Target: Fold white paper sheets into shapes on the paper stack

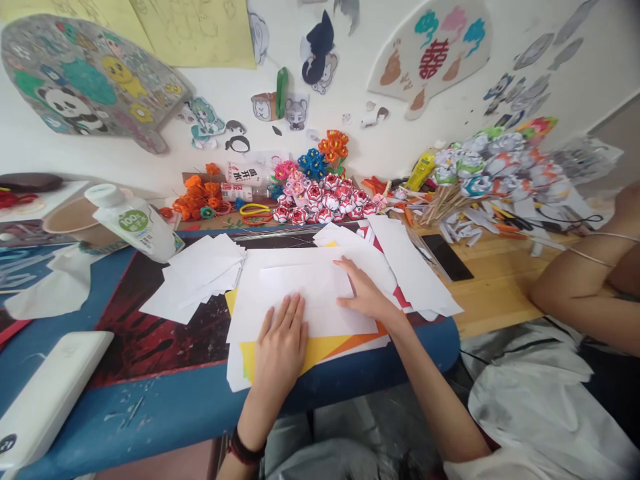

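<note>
A white sheet of paper [320, 283], apparently folded, lies on a larger white sheet [250, 267] in the middle of the table. My left hand [283, 337] rests flat on its lower part, fingers stretched out. At its right edge is my right hand [367, 293], with thumb and fingers spread apart and the fingertips touching the paper. Yellow paper [323, 348] and orange paper [353, 343] stick out underneath. To the left lies a loose pile of smaller white papers [193, 277]; long white sheets [413, 263] lie to the right.
A white bottle [133, 223] stands at the back left, near a white power bank [53, 393]. Paper flowers [325, 200] line the wall. A black phone [447, 257] lies right, below a bundle of paper roses [493, 163]. Another person's arm [580, 287] rests at far right.
</note>
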A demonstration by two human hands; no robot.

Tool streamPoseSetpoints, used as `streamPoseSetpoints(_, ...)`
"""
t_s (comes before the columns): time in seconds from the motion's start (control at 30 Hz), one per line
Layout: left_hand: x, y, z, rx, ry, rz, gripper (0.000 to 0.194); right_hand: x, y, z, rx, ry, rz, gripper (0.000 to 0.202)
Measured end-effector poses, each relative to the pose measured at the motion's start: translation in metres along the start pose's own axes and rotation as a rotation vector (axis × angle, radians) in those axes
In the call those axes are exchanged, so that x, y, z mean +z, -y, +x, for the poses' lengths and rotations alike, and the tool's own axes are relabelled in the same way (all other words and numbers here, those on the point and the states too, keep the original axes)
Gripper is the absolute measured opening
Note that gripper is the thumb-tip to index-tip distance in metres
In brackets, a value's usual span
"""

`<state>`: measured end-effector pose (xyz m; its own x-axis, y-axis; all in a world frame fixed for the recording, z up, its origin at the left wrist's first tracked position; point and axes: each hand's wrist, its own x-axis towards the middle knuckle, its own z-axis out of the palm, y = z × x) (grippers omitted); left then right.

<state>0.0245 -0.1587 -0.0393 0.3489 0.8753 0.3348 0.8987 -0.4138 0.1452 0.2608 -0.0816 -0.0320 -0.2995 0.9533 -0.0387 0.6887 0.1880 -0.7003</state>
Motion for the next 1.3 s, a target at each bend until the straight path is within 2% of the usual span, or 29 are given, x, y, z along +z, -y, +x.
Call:
streamPoseSetpoints(0.17,-0.002,0.0,0.002,0.016,-0.005,0.039,0.043,-0.016,-0.015,-0.009,0.036,-0.06,0.084,0.088)
streamPoseSetpoints(0.37,-0.006,0.013,0.013,0.085,0.029,0.035,0.035,-0.018,-0.017,-0.015,0.011,-0.094,0.172,0.086)
streamPoseSetpoints(0.53,-0.018,0.027,0.035,0.206,0.108,0.08,0.022,-0.016,-0.019,-0.022,-0.002,-0.171,0.272,0.067)
streamPoseSetpoints(0.63,-0.022,0.032,0.042,0.325,0.151,0.141,0.023,-0.013,-0.022,-0.021,-0.031,-0.251,0.305,0.055)
streamPoseSetpoints(0.7,-0.021,0.035,0.042,0.422,0.141,0.145,0.028,-0.01,-0.024,-0.019,-0.043,-0.314,0.351,0.051)
streamPoseSetpoints(0.77,-0.02,0.037,0.04,0.457,0.088,0.086,0.03,-0.009,-0.024,-0.016,-0.031,-0.399,0.434,0.047)
streamPoseSetpoints(0.83,-0.024,0.04,0.042,0.345,-0.029,-0.053,0.027,-0.011,-0.019,-0.013,-0.009,-0.451,0.528,0.042)
streamPoseSetpoints(0.9,-0.033,0.041,0.048,0.071,-0.197,-0.266,0.024,-0.017,-0.009,-0.01,0.002,-0.421,0.604,0.04)
streamPoseSetpoints(0.97,-0.045,0.042,0.061,-0.264,-0.325,-0.52,0.026,-0.023,0.006,-0.004,-0.016,-0.295,0.667,0.043)
streamPoseSetpoints(1.03,-0.051,0.044,0.077,-0.448,-0.277,-0.796,0.029,-0.028,0.021,0.007,-0.074,-0.087,0.757,0.048)
streamPoseSetpoints(1.07,-0.051,0.046,0.085,-0.515,-0.258,-0.922,0.03,-0.029,0.027,0.014,-0.104,0.017,0.81,0.052)
streamPoseSetpoints(1.13,-0.043,0.053,0.099,-0.593,-0.235,-1.139,0.034,-0.027,0.036,0.03,-0.128,0.109,0.852,0.054)
streamPoseSetpoints(1.2,-0.028,0.06,0.107,-0.616,-0.223,-1.235,0.037,-0.021,0.039,0.046,-0.115,0.123,0.803,0.046)
streamPoseSetpoints(1.3,-0.007,0.069,0.111,-0.638,-0.215,-1.258,0.039,-0.01,0.036,0.063,-0.062,0.102,0.773,0.043)
